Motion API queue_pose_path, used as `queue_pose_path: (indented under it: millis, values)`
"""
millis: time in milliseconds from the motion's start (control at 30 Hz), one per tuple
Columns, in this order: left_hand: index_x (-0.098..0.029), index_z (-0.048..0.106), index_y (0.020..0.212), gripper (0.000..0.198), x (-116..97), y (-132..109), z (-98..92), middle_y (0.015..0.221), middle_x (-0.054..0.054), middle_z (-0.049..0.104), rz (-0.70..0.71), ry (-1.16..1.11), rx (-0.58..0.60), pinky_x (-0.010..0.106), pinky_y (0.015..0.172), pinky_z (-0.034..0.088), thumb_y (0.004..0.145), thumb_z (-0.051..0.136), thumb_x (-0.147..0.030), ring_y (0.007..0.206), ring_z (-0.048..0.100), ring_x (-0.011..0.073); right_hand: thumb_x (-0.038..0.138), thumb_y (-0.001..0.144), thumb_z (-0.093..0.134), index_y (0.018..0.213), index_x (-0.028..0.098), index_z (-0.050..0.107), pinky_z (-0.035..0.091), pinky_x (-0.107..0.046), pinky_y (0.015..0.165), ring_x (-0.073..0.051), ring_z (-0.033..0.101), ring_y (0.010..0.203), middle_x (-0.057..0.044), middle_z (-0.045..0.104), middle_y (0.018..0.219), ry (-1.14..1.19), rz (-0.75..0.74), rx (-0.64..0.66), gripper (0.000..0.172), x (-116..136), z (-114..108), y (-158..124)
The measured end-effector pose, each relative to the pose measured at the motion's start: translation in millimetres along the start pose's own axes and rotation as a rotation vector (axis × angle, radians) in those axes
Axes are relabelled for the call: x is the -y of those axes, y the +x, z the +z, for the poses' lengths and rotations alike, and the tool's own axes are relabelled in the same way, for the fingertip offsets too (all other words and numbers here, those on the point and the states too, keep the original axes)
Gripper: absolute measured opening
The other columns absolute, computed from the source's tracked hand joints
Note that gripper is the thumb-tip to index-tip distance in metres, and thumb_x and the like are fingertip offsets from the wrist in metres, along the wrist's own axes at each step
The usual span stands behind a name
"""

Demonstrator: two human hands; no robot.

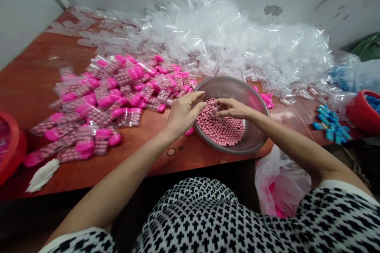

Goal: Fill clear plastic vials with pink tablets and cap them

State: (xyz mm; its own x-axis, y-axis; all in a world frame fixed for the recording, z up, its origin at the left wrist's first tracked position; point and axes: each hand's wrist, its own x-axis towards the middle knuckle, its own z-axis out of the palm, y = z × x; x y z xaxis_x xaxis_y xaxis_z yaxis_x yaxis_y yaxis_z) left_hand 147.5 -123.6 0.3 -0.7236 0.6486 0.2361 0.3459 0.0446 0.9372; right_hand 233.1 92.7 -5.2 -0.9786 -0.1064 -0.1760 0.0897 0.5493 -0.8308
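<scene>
A metal bowl (255, 134) holds many small pink balls (227, 128). Inside its rim, my right hand (233, 108) pinches a small clear container (215, 107) just above the balls. My left hand (185, 112) is over the bowl's left edge, thumb and fingers apart, with nothing visible in it. Left of the bowl lies a heap of clear containers filled with pink balls and closed with bright pink caps (103, 101). Behind the bowl rises a large pile of empty clear containers (219, 35).
The red-brown table (160, 154) meets a wall at the back. A red basin (18, 146) stands at the left edge near a white cloth (43, 174). Blue-capped pieces (332, 124) and another red basin (360, 112) are right. A plastic bag (280, 182) hangs below the front edge.
</scene>
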Motion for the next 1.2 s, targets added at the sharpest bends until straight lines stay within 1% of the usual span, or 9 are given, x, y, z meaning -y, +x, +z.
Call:
queue_pose_path:
  millis: [100, 167, 233, 367, 500, 667, 800, 1000, 1200]
  values:
    - [-0.018, 0.067, 0.125, 0.043, -7, 2, 13.0, 0.126, 0.01, 0.07, 0.055, 0.041, 0.142, 0.041, 0.102, 0.05, 0.085, 0.062, -0.031, 0.111, 0.067, 0.026, 0.028, 0.073, 0.077, 0.111, 0.02, 0.063, 0.056, -0.034, 0.086, -0.014, 0.067, 0.09, -0.001, 0.07, 0.098, 0.464, 0.003, -0.068, 0.042, 12, 3, -20]
    - [-0.019, 0.069, 0.122, 0.038, -9, 5, 24.2, 0.121, 0.008, 0.072, 0.062, 0.01, 0.201, 0.04, 0.102, 0.049, 0.087, 0.059, -0.032, 0.11, 0.068, 0.0254, 0.029, 0.07, 0.081, 0.105, 0.02, 0.063, 0.058, -0.035, 0.086, -0.014, 0.068, 0.088, 0.0, 0.071, 0.095, 0.63, -0.009, -0.142, 0.04, 17, 10, -31]
    - [-0.019, 0.074, 0.113, 0.032, -10, 7, 34.7, 0.114, 0.008, 0.075, 0.048, -0.047, 0.2, 0.038, 0.1, 0.05, 0.086, 0.06, -0.031, 0.106, 0.069, 0.0251, 0.032, 0.068, 0.083, 0.095, 0.02, 0.063, 0.06, -0.034, 0.08, -0.014, 0.069, 0.083, 0.001, 0.07, 0.088, 0.685, -0.008, -0.212, 0.036, 18, 17, -40]
    - [-0.017, 0.076, 0.104, 0.03, -6, 11, 49.4, 0.106, 0.009, 0.076, -0.028, -0.176, 0.224, 0.037, 0.094, 0.054, 0.08, 0.066, -0.031, 0.102, 0.07, 0.0253, 0.038, 0.072, 0.081, 0.091, 0.018, 0.06, 0.06, -0.029, 0.07, -0.013, 0.068, 0.074, 0.001, 0.069, 0.079, 0.491, -0.003, -0.311, 0.034, 11, 19, -57]
    - [-0.016, 0.077, 0.104, 0.039, -1, 14, 57.1, 0.103, 0.009, 0.077, -0.087, -0.254, 0.279, 0.038, 0.088, 0.057, 0.075, 0.072, -0.042, 0.096, 0.071, 0.0261, 0.037, 0.08, 0.073, 0.115, 0.022, 0.058, 0.058, -0.028, 0.073, -0.014, 0.069, 0.079, -0.002, 0.071, 0.096, 0.156, -0.146, -0.464, 0.04, 6, 6, -72]
    - [-0.017, 0.077, 0.108, 0.049, -6, 15, 59.4, 0.104, 0.009, 0.077, -0.116, -0.22, 0.434, 0.041, 0.087, 0.058, 0.071, 0.076, -0.05, 0.093, 0.072, 0.0276, 0.028, 0.092, 0.057, 0.116, 0.022, 0.063, 0.053, -0.03, 0.089, -0.017, 0.068, 0.1, -0.006, 0.072, 0.108, -0.279, -0.37, -0.388, 0.025, 0, -3, -83]
    - [-0.02, 0.079, 0.102, 0.045, -11, 14, 56.9, 0.105, 0.009, 0.077, -0.101, -0.083, 0.468, 0.043, 0.093, 0.057, 0.07, 0.077, -0.052, 0.099, 0.072, 0.0297, 0.025, 0.096, 0.052, 0.108, 0.02, 0.063, 0.053, -0.029, 0.085, -0.016, 0.069, 0.096, -0.007, 0.073, 0.106, -0.371, -0.362, -0.335, 0.017, -7, 10, -89]
    - [-0.022, 0.079, 0.1, 0.046, -9, 15, 57.1, 0.105, 0.009, 0.077, -0.106, 0.029, 0.482, 0.047, 0.096, 0.055, 0.07, 0.076, -0.057, 0.098, 0.072, 0.0309, 0.034, 0.097, 0.052, 0.094, 0.019, 0.06, 0.049, -0.024, 0.07, -0.014, 0.066, 0.074, -0.005, 0.073, 0.088, -0.349, -0.265, -0.472, 0.017, -12, 21, -97]
    - [-0.025, 0.078, 0.104, 0.039, -9, 14, 58.8, 0.108, 0.008, 0.077, -0.012, 0.103, 0.56, 0.042, 0.093, 0.057, 0.078, 0.07, -0.053, 0.1, 0.072, 0.0281, 0.03, 0.094, 0.056, 0.1, 0.02, 0.064, 0.038, -0.023, 0.06, -0.012, 0.058, 0.065, -0.001, 0.07, 0.08, -0.464, -0.252, -0.259, 0.014, -10, 14, -99]
